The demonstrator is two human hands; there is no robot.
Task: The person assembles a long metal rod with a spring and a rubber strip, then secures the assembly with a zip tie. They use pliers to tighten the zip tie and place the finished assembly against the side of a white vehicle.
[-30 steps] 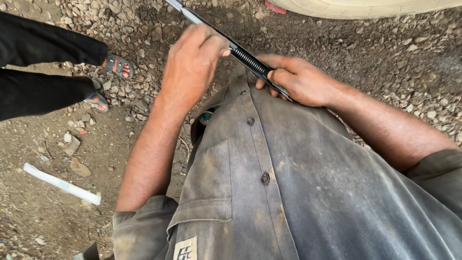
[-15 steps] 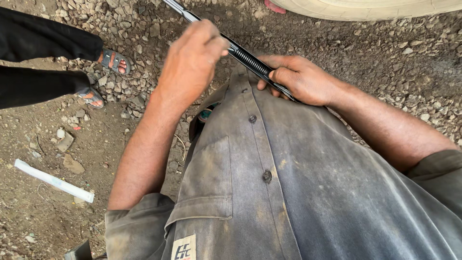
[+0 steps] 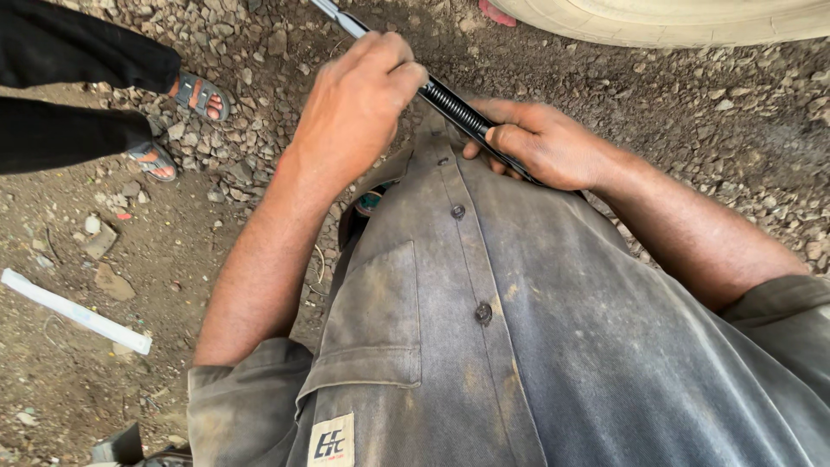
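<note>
Your left hand (image 3: 359, 104) is closed around a long metal bar (image 3: 450, 102), knuckles up, fingers curled over its upper stretch. Your right hand (image 3: 540, 143) is shut on the same bar lower down, just beside the left, with the fingers wrapped from above and the thumb side toward your body. The bar runs on a slant from the top of the view, where its bright silver end (image 3: 333, 10) shows, down and to the right past both hands. Between your hands its dark ribbed grip (image 3: 445, 99) is bare. The lower end is hidden under your right hand and wrist.

The bar sits just above the front of your grey shirt (image 3: 484, 311), close to its collar and button row. Below lies the gravel ground (image 3: 692, 104). A pale tyre (image 3: 674, 22) curves along the top right edge. At the left another person's sandalled feet (image 3: 177, 121) stand on the stones, well apart from your hands, and a white strip (image 3: 73, 311) lies in the dirt.
</note>
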